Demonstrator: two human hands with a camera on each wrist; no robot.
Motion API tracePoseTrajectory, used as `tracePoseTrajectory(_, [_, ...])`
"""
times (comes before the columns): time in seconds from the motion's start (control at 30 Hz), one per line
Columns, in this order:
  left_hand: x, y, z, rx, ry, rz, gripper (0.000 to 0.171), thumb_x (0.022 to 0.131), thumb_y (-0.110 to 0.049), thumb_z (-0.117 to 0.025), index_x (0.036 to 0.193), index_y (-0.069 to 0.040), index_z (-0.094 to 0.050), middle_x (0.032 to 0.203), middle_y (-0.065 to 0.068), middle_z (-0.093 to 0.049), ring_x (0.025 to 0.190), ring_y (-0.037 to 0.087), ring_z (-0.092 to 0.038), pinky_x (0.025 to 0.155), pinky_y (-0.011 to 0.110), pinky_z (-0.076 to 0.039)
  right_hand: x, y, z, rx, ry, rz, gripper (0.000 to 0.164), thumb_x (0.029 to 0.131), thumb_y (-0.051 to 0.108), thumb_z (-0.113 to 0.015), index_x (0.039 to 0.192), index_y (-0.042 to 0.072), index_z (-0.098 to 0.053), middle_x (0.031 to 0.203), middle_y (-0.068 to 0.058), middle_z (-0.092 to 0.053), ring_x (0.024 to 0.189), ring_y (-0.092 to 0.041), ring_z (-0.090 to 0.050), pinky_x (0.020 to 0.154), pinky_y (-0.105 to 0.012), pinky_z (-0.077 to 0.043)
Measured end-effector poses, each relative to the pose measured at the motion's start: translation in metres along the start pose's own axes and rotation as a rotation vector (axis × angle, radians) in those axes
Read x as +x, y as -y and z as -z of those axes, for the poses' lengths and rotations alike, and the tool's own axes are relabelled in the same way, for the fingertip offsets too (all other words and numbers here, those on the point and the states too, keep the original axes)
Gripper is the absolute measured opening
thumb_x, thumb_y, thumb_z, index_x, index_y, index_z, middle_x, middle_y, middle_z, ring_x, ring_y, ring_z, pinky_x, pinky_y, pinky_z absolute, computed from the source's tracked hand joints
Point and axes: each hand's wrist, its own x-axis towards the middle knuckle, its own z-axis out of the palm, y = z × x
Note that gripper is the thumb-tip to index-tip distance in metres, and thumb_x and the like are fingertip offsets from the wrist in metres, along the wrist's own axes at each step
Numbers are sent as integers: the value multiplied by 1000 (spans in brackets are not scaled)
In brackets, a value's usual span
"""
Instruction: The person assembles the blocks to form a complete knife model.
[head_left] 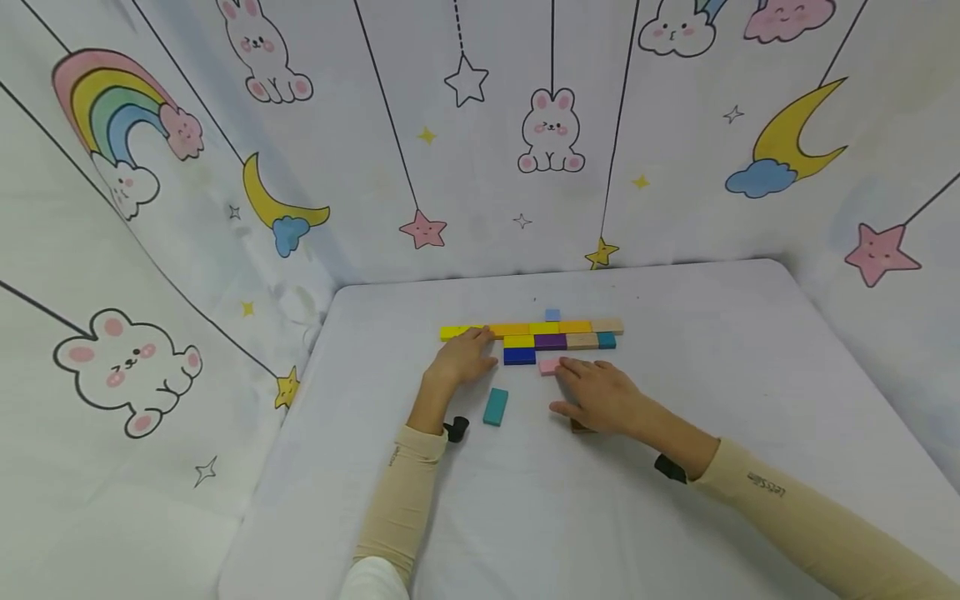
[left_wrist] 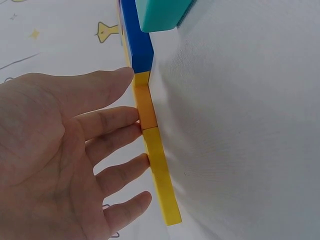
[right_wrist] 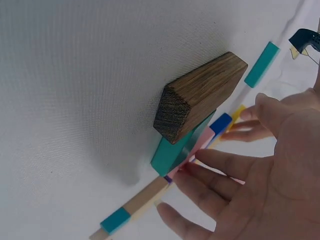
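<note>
My left hand [head_left: 459, 358] touches the near side of the back row with extended fingers, at a yellow block [left_wrist: 162, 180] and an orange block [left_wrist: 146, 107]; its thumb tip is by a dark blue block [left_wrist: 136, 40]. With its fingers spread, my right hand [head_left: 606, 397] touches a pink block [head_left: 549, 367], the thumb held apart. Under that hand a dark brown wooden block [right_wrist: 200, 97] and a teal block [right_wrist: 167, 154] appear in the right wrist view; the head view mostly hides them. Another teal block [head_left: 495, 407] lies alone between the hands.
The back row continues with a yellow block [head_left: 543, 328] and a pale wooden block [head_left: 607, 326]. In front sit a purple block [head_left: 551, 342], a wooden block [head_left: 582, 341] and a small teal block [head_left: 606, 340]. Behind is a light blue block [head_left: 552, 315]. White cloth covers the table [head_left: 337, 492].
</note>
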Motion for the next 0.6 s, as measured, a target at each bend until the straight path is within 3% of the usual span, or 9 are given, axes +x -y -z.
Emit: tracePoseTrajectory(0.6, [-2,-3,5,13,0,-18,58,106,-35,-61,158,-13,-46,166,8,-38,151,29,-39,122,47,-37,11,-2,0,-6,-11,-18,76,101,58,-60,152,1,-52,158,-22,-47,145,-38,-46,116,-62,-40])
